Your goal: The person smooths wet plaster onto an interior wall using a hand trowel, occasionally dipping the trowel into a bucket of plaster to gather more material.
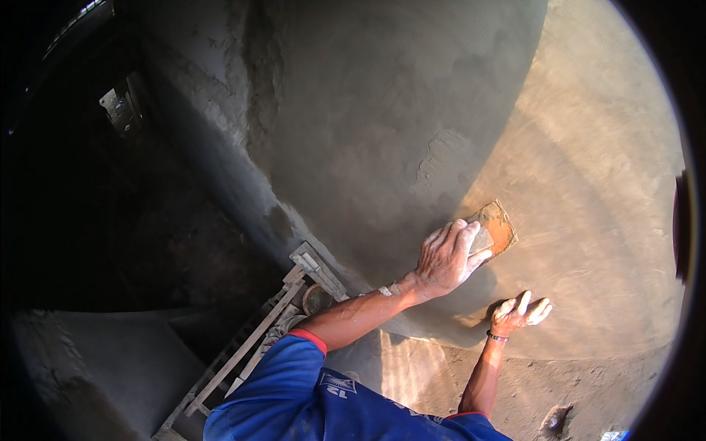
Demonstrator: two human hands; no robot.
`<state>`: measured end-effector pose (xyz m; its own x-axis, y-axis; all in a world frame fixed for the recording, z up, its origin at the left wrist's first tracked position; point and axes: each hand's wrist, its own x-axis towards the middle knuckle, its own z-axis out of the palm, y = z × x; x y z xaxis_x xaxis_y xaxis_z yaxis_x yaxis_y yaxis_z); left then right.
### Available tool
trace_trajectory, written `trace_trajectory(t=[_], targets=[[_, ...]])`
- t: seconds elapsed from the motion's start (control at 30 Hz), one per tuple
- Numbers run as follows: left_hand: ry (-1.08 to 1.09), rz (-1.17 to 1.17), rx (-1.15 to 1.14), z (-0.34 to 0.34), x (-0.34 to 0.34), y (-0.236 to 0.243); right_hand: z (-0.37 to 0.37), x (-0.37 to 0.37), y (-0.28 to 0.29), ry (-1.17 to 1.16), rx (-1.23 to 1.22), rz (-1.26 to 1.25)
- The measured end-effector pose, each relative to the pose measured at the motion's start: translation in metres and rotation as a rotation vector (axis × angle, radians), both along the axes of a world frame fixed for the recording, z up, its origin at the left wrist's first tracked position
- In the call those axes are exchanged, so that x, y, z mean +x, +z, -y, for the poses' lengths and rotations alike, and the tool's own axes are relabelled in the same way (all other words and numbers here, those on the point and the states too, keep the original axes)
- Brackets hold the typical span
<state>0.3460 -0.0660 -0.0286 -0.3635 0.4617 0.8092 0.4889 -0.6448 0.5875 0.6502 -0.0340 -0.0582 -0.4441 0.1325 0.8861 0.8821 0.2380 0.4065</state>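
My left hand (447, 259) is closed round the grey grip of a small plastering float (501, 226). The float has an orange-brown, roughly square plate with mortar-crusted edges, and it lies against the plastered wall (581, 213). Pale mortar smears cover the fingers and wrist of this hand. Lower and to the right, my right hand (517, 314) rests on the same wall, its whitened fingers apart and nothing held. A beaded band circles that wrist. Grey plaster in shadow meets a sunlit tan area near the float.
A wooden ladder-like frame (246, 351) stands at the lower left, with round containers (316, 298) beside it. The wall's rough edge (265, 187) borders a dark space on the left. A small hole (557, 420) opens in the rough surface at the lower right.
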Motion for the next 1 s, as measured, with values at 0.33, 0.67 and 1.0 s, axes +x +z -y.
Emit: trace_trajectory(t=[0.33, 0.67, 1.0], targets=[[0.316, 0.066, -0.049, -0.043, -0.107, 0.028, -0.002, -0.001, -0.001, -0.012, 0.015, -0.019], [0.035, -0.036, 0.076, -0.001, -0.019, 0.026, -0.001, 0.0, 0.0, -0.017, 0.016, -0.02], [0.094, -0.198, 0.072, -0.018, -0.003, 0.034, 0.002, -0.007, -0.004, -0.011, -0.032, -0.041]])
